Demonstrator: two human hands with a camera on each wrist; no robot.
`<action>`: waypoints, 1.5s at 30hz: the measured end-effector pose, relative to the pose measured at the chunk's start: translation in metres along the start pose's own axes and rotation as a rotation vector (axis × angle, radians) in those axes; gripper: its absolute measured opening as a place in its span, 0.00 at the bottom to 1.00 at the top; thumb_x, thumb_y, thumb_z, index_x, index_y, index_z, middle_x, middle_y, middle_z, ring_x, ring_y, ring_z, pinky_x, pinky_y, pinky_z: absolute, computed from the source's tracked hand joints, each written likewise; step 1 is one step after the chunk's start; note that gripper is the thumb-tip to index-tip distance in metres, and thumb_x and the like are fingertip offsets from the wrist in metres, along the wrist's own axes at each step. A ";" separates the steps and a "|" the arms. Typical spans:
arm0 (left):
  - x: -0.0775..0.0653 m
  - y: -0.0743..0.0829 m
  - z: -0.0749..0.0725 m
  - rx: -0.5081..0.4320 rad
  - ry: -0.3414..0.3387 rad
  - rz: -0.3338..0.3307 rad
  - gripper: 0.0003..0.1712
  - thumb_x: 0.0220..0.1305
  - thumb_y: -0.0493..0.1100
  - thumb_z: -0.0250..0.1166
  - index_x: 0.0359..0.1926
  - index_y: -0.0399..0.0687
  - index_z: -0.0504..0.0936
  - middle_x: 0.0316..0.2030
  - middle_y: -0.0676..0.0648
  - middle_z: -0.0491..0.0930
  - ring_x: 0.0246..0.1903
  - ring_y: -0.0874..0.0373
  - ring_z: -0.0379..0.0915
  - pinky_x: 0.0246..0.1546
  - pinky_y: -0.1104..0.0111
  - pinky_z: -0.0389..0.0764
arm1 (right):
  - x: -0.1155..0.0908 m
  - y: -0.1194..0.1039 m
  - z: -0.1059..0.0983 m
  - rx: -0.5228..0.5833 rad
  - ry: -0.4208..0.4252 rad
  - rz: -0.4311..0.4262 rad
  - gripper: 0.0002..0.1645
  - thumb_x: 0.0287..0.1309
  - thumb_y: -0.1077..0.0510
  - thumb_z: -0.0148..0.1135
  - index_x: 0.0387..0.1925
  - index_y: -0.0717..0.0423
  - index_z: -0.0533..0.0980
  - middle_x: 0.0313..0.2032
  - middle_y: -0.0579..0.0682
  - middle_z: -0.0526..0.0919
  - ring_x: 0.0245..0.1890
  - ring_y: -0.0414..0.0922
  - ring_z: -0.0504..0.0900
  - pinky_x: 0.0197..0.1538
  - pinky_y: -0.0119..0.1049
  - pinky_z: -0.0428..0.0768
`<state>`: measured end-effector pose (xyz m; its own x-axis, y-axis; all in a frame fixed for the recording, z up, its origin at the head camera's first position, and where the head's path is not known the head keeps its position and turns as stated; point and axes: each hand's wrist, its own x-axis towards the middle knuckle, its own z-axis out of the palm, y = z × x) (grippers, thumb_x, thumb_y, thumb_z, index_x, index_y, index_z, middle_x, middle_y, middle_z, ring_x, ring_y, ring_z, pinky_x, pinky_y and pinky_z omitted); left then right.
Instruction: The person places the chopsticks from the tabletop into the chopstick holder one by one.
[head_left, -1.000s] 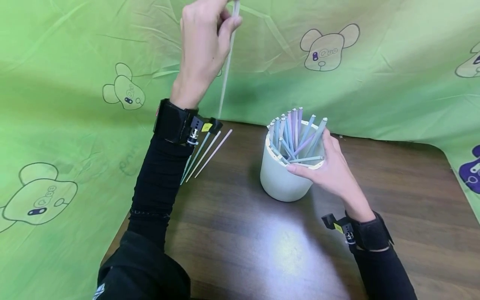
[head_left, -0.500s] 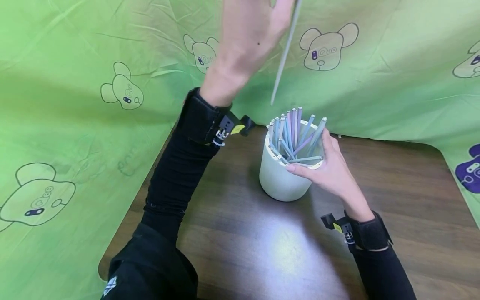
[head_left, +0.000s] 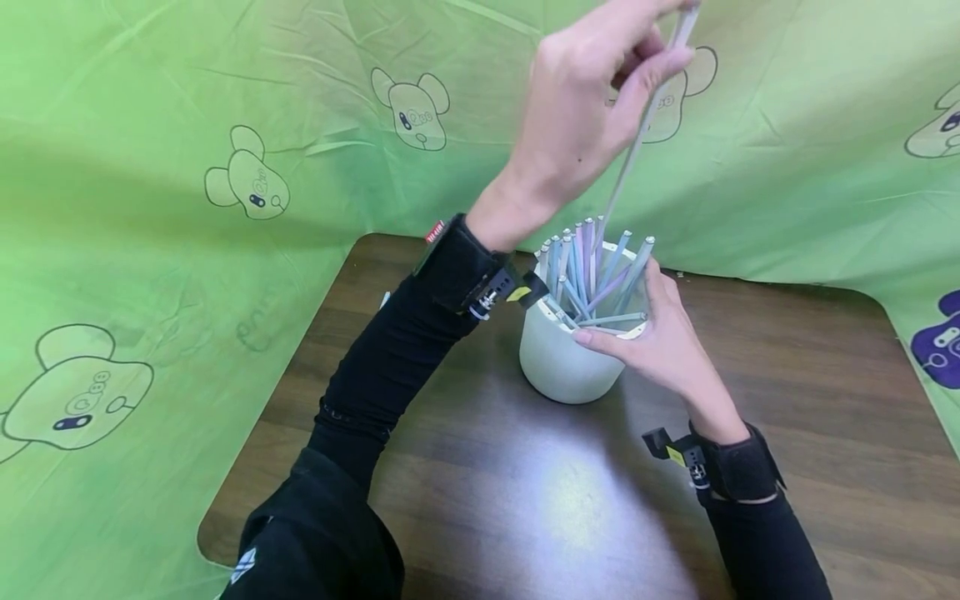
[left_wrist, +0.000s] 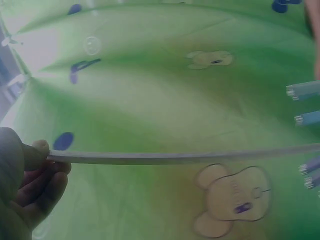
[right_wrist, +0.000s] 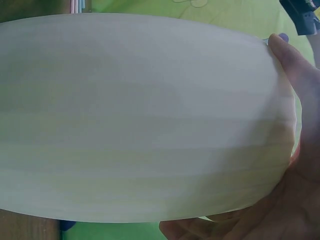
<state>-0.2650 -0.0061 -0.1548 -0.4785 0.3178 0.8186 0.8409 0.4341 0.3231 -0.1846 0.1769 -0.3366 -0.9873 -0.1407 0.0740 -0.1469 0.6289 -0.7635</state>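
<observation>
My left hand (head_left: 585, 108) pinches the top end of a long pale straw (head_left: 633, 158) between thumb and fingers. The straw slants down, its lower end right at the mouth of a white round container (head_left: 562, 367). Several blue and purple straws (head_left: 588, 267) stand and lean inside that container. In the left wrist view, the pinched straw (left_wrist: 150, 158) stretches towards the straw ends at the right edge. My right hand (head_left: 667, 333) grips the container's right rim, thumb at the front. The right wrist view shows the container's pale wall (right_wrist: 150, 115) with the hand (right_wrist: 295, 170) curved round its top.
The container stands on a brown wooden table (head_left: 450, 500). Behind and to the left hangs a green cloth (head_left: 300, 83) printed with bear heads. A bit of another straw (head_left: 385, 299) shows beyond my left sleeve (head_left: 405, 358), which hides more of the table.
My left hand has carried the straw rightwards from over the loose straws, and its lower end has come down to the container. My right hand and the container have stayed in place.
</observation>
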 end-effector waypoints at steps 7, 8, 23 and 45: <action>-0.016 -0.007 0.017 0.014 -0.084 -0.015 0.18 0.75 0.45 0.59 0.59 0.44 0.81 0.36 0.50 0.87 0.34 0.66 0.77 0.41 0.83 0.74 | -0.001 0.000 -0.001 -0.016 -0.020 0.037 0.79 0.42 0.34 0.80 0.80 0.29 0.32 0.81 0.57 0.44 0.79 0.59 0.50 0.73 0.72 0.56; -0.019 -0.008 0.019 0.022 -0.093 -0.020 0.18 0.75 0.45 0.59 0.59 0.43 0.81 0.36 0.50 0.87 0.34 0.66 0.77 0.41 0.82 0.74 | -0.001 0.000 -0.001 -0.017 -0.019 0.036 0.79 0.42 0.34 0.80 0.80 0.29 0.32 0.81 0.57 0.44 0.79 0.59 0.50 0.73 0.72 0.56; -0.046 -0.024 0.035 0.019 -0.209 -0.120 0.16 0.74 0.42 0.60 0.58 0.42 0.80 0.32 0.49 0.85 0.30 0.64 0.73 0.36 0.79 0.72 | 0.002 -0.002 0.000 -0.001 -0.018 0.007 0.78 0.41 0.37 0.81 0.79 0.24 0.34 0.80 0.57 0.47 0.78 0.58 0.51 0.71 0.72 0.57; -0.063 -0.033 0.052 0.281 -0.746 -0.299 0.10 0.72 0.49 0.63 0.49 0.53 0.82 0.42 0.54 0.87 0.37 0.63 0.78 0.34 0.74 0.75 | 0.001 -0.001 0.002 0.019 0.003 -0.017 0.71 0.41 0.37 0.82 0.77 0.18 0.42 0.76 0.57 0.55 0.74 0.56 0.56 0.66 0.65 0.64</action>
<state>-0.2752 0.0033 -0.2416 -0.7945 0.5861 0.1588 0.6061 0.7498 0.2655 -0.1858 0.1747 -0.3370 -0.9847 -0.1496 0.0891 -0.1629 0.6116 -0.7742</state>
